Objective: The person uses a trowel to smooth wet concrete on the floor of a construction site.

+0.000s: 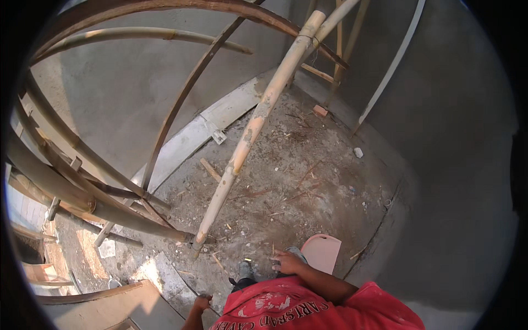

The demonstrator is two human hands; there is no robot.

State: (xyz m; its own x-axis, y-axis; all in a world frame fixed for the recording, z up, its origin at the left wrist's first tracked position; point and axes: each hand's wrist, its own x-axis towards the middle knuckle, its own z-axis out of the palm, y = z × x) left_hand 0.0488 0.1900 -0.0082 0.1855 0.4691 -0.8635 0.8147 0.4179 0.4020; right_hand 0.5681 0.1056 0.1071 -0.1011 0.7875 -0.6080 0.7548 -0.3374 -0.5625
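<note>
Red-sleeved, the right arm bends across the body, its right hand [290,262] to the right of and below the foot of the leaning pole [242,151], fingers spread apart; whether they pinch anything is too small to tell. Below that foot, the left hand [203,301] has its fingers curled inward; I cannot tell whether they grasp something. Right of the pole's foot, just beside the right hand and forearm, is a pink plastic panel [322,253], smooth, with one rounded edge and a small slot.

The pole itself is round, pale wood with knots and blotches, tied near its top with thin wire [308,38]. Around its foot spreads rough, crumbly ground [308,187] littered with chips and splinters. A short wood strip [210,169] lies just left of the pole; farther left, pale flat boards [187,146] line the wall's base, and brown poles [71,187] cross in a crowded frame, standing in the way on that side. Right of the pole are an orange brick [320,110], a white lump [358,152] and a smooth grey wall [451,165].

Below the pole, the red shirt [264,305] carries dark printed capitals beneath a pale picture.
</note>
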